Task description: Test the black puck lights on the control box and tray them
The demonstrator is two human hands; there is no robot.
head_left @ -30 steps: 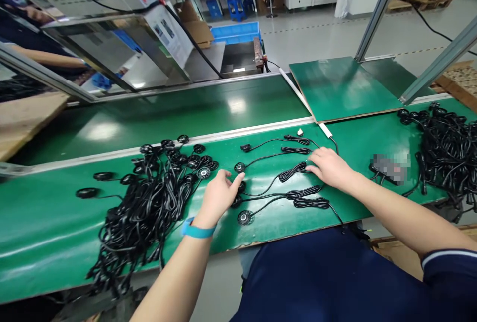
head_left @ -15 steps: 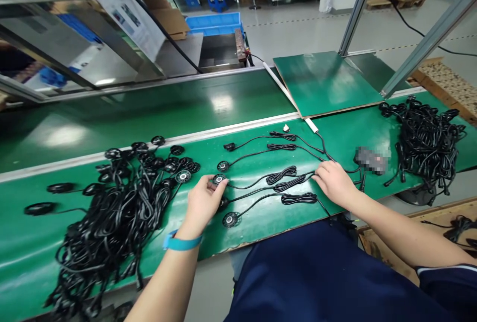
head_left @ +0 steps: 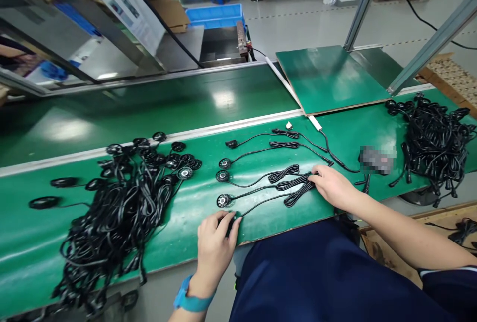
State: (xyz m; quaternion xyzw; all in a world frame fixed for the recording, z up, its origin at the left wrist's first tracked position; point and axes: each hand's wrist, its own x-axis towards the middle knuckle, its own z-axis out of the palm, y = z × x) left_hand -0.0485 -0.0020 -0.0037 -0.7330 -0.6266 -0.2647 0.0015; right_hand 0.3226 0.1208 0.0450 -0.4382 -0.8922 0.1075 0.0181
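Several black cables with round, disc-like ends lie side by side on the green bench top. My left hand (head_left: 216,245) pinches the disc end of the nearest cable (head_left: 257,206), and its fingers mostly hide that disc. My right hand (head_left: 333,186) is closed on cable ends just right of the tied coils (head_left: 292,183); how many it holds is hidden. Above my left hand lie further disc ends, one at the middle cable (head_left: 223,200) and another just beyond it (head_left: 222,176). Two more cables (head_left: 285,145) lie farther back, untouched.
A large tangled heap of disc-ended cables (head_left: 122,212) lies at left, another cable heap (head_left: 436,138) at right. A blurred dark object (head_left: 376,160) sits near the right heap. Behind are a green board (head_left: 331,81), a metal post (head_left: 363,6) and a blue crate (head_left: 216,15).
My left hand has moved from a farther disc toward the bench's front edge, onto the nearest cable's disc. My right hand has shifted slightly left and nearer, and the nearest coil now slants up toward it.
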